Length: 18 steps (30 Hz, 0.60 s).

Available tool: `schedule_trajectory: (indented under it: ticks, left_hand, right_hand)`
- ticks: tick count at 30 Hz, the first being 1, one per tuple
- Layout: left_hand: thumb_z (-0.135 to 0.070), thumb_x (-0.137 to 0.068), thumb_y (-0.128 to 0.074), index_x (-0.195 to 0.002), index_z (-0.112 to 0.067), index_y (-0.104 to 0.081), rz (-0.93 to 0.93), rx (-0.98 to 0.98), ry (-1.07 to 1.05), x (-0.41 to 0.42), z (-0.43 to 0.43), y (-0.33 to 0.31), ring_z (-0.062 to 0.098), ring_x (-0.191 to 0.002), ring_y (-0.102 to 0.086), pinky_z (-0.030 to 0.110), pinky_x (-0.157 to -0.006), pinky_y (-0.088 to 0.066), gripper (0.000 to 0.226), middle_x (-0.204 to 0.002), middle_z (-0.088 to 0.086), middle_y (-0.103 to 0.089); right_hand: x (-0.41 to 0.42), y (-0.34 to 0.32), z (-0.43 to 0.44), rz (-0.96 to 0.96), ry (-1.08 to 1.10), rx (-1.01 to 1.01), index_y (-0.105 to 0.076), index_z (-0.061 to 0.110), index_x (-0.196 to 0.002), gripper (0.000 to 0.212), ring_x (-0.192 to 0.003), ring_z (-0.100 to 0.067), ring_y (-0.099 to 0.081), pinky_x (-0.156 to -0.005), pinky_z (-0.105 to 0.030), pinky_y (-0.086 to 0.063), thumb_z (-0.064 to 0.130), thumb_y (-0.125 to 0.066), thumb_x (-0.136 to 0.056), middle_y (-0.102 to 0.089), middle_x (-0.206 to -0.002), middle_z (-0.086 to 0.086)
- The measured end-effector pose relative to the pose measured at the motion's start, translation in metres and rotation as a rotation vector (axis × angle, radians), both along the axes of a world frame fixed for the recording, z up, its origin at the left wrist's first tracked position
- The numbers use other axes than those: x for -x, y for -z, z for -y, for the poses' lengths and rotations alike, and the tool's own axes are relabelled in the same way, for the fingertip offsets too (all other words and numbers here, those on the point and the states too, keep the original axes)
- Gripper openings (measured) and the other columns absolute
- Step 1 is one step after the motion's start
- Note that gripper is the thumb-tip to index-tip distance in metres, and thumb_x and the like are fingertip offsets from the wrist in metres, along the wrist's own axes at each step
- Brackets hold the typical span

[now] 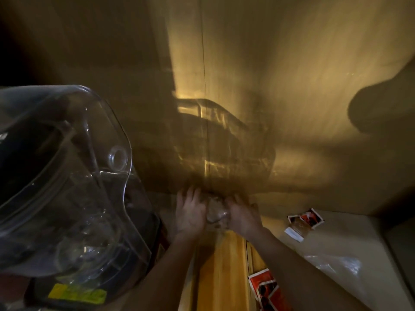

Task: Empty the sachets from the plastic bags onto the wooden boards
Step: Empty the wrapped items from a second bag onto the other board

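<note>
Dim, yellowish light, picture smeared. Both hands are out over the far end of the boards [221,265], pressed to either side of a crumpled clear bag [216,213]. Left hand [189,217] cups it with fingers curled round the near side; right hand [243,217] grips the other side, fingers closed into the plastic.

Risk, as I judge it: the bag sits near the boards' far end, close to the wall, so a hard shake could send sachets off onto the counter [350,241]. A few sachets [303,222] lie there already, well to the right (how they got there, can't say). More sachets [267,288] rest at the near right of the boards.

Contents of the held bag: can't make out. A second, flat bag [336,264] lies on the counter, seemingly empty. Big clear jug [67,176] crowds the left; an elbow could knock it.
</note>
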State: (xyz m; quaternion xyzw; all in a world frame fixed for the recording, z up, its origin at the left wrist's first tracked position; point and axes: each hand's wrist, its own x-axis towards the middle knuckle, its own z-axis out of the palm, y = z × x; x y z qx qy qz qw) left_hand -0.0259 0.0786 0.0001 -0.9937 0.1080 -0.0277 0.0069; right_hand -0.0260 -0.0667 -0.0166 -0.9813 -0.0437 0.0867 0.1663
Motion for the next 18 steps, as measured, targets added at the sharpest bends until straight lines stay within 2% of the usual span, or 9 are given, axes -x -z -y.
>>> schedule_trajectory:
  ticks: [4,6,9,11,14,16,18]
  left_hand:
    - [-0.019,-0.087,-0.045,-0.115,-0.023,-0.055,0.045,0.050,0.053,-0.001,0.006,-0.011,0.018,-0.124,-0.044,0.041,-0.114,-0.013,0.031,-0.123,-0.001,-0.059]
    - [-0.018,-0.085,-0.046,-0.109,-0.024,-0.056,0.053,0.070,0.070,-0.002,0.009,-0.020,0.016,-0.115,-0.052,0.038,-0.111,-0.018,0.026,-0.114,-0.003,-0.065]
    - [-0.022,-0.084,-0.052,-0.105,-0.023,-0.055,0.073,0.126,0.077,-0.005,0.010,-0.038,0.018,-0.106,-0.058,0.033,-0.097,-0.033,0.021,-0.109,-0.002,-0.066]
    - [-0.022,-0.087,-0.052,-0.106,-0.022,-0.056,0.039,0.229,0.092,-0.005,0.010,-0.053,0.023,-0.099,-0.062,0.032,-0.085,-0.042,0.019,-0.107,0.002,-0.068]
    - [-0.025,-0.091,-0.046,-0.103,-0.018,-0.059,-0.121,0.393,0.099,0.002,0.010,-0.076,0.029,-0.092,-0.066,0.032,-0.070,-0.046,0.019,-0.101,0.009,-0.070]
    - [-0.018,-0.091,-0.046,-0.092,-0.016,-0.058,-0.280,0.553,0.085,0.011,0.013,-0.086,0.027,-0.085,-0.065,0.032,-0.067,-0.047,0.012,-0.093,0.009,-0.068]
    - [-0.010,-0.091,-0.046,-0.083,-0.015,-0.055,-0.508,0.839,-0.015,0.023,0.017,-0.091,0.023,-0.076,-0.062,0.033,-0.065,-0.049,0.013,-0.082,0.007,-0.064]
  right_hand:
    - [-0.002,0.000,-0.002,0.133,0.005,-0.052,-0.054,0.019,-0.111,0.026,-0.113,-0.026,-0.051,-0.096,-0.041,-0.035,0.020,-0.050,-0.086,-0.057,-0.118,-0.005]
    - [-0.006,-0.004,0.001,0.175,0.021,-0.143,-0.058,0.015,-0.101,0.018,-0.101,-0.028,-0.057,-0.086,-0.037,-0.040,0.019,-0.047,-0.088,-0.062,-0.108,-0.008]
    - [-0.009,-0.021,0.007,0.084,0.145,-0.430,-0.058,0.018,-0.091,0.011,-0.083,-0.021,-0.058,-0.069,-0.030,-0.043,0.015,-0.048,-0.088,-0.063,-0.092,-0.006]
    - [-0.011,-0.034,0.014,0.015,0.200,-0.657,-0.056,0.026,-0.079,0.019,-0.068,-0.010,-0.055,-0.056,-0.017,-0.043,0.009,-0.050,-0.086,-0.060,-0.074,0.002]
    - [-0.012,-0.057,0.024,-0.001,0.228,-0.837,-0.058,0.024,-0.066,0.026,-0.058,-0.003,-0.051,-0.043,-0.005,-0.037,0.003,-0.056,-0.081,-0.056,-0.062,0.006]
    - [-0.009,-0.067,0.028,0.006,0.214,-0.891,-0.059,0.023,-0.066,0.030,-0.059,-0.005,-0.052,-0.045,-0.005,-0.039,-0.004,-0.056,-0.078,-0.057,-0.063,0.004]
    - [-0.002,-0.070,0.031,-0.021,0.182,-0.918,-0.059,0.023,-0.067,0.031,-0.065,-0.010,-0.056,-0.053,-0.009,-0.043,-0.006,-0.055,-0.077,-0.061,-0.068,-0.001]
